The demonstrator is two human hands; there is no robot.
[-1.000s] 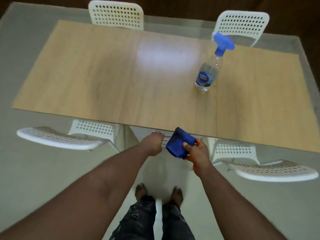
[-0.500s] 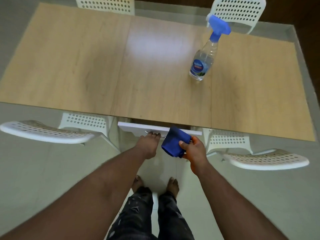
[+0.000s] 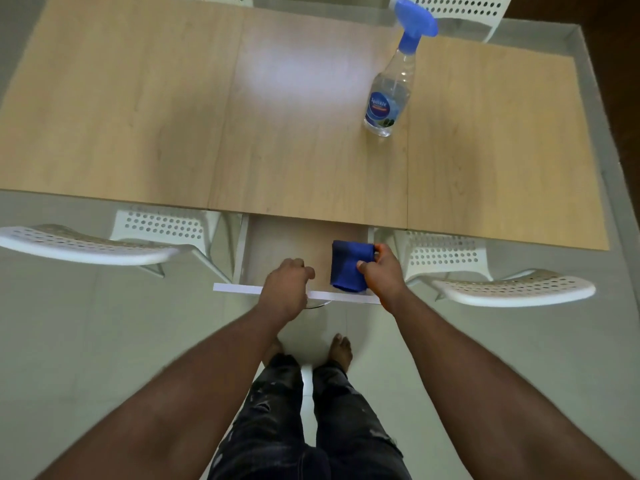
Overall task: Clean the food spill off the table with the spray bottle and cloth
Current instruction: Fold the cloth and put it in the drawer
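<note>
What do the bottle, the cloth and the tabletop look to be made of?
Bottle: clear plastic, see-through, with a blue plastic trigger.
Cloth: soft dark blue fabric, folded; weave unclear.
Tabletop: pale wood grain with a soft glare, probably laminate.

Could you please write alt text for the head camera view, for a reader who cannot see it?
Seen from above, a person's right hand grips a folded blue cloth over an open drawer under a wooden table, while the left hand rests at the drawer's front edge. A spray bottle stands on the table; white chairs flank it.
</note>
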